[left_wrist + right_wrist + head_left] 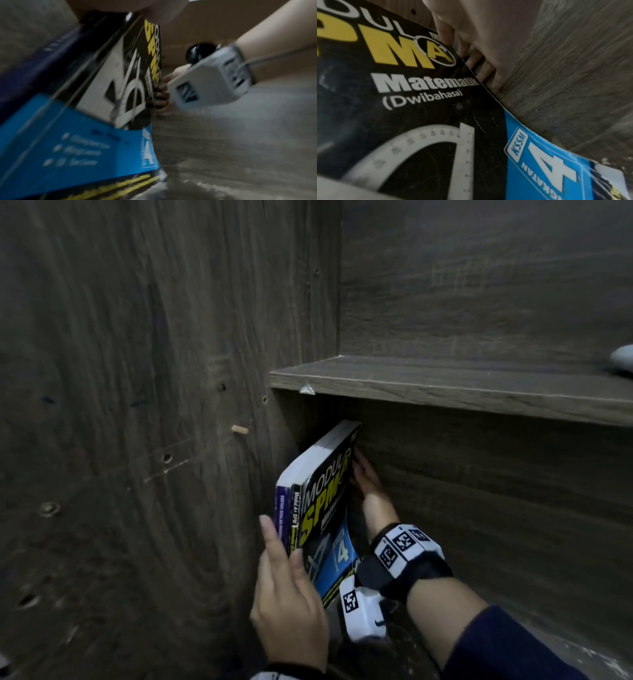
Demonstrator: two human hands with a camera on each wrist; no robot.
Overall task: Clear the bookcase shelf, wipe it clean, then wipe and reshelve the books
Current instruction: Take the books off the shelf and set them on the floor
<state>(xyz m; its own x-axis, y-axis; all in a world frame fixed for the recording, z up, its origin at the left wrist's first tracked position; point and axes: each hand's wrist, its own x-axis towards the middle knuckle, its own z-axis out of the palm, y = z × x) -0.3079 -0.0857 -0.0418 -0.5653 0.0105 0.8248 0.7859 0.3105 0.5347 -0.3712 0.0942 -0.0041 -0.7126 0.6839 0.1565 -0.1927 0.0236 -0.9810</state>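
Two books lean together against the bookcase's left side panel in the compartment under a shelf board. One has a purple spine. The other is a black, yellow and blue maths workbook. My left hand grips both by their spines, fingers along the purple one, thumb on the black cover. My right hand reaches in behind, its fingers curled round the workbook's far edge. The books' bottom edges are hidden behind my hands.
The lower shelf floor to the right of the books looks dusty and bare. A pale object sits on the upper board at the far right. A wooden dowel peg sticks out of the side panel.
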